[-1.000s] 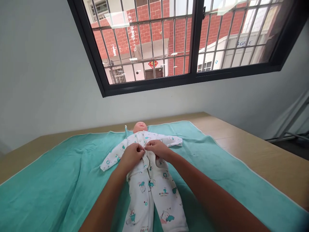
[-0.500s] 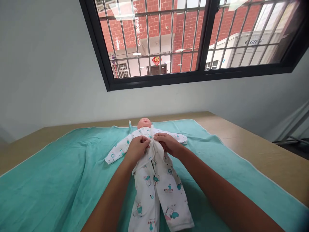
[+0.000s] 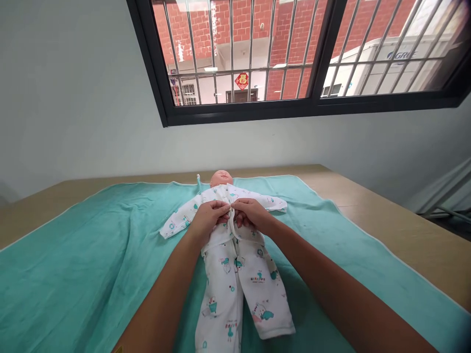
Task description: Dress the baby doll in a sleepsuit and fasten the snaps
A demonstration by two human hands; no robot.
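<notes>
A baby doll (image 3: 221, 178) lies on its back, wearing a white printed baby shirt (image 3: 179, 219) with its sleeves spread wide. White printed baby pants (image 3: 230, 287) cover its legs. Over the chest, my left hand (image 3: 211, 218) pinches one front edge of the shirt between thumb and fingertips. My right hand (image 3: 252, 214) pinches the opposite front edge, its other fingers curled underneath. The fingertips of both hands almost meet at the shirt's middle opening. Whatever fastener lies between them is too small to make out.
Beneath the doll a teal blanket (image 3: 147, 274) with a pale edge is spread over a wooden table (image 3: 415, 245). Behind stands a grey wall (image 3: 235, 147) with a dark-framed, barred window (image 3: 239, 110). A metal frame (image 3: 447, 196) is at the far right.
Half a second ago the shirt's front edges were lifted and apart at the chest; now they lie lower and closer together. Both hands keep their pinch. The camera view has tilted down slightly.
</notes>
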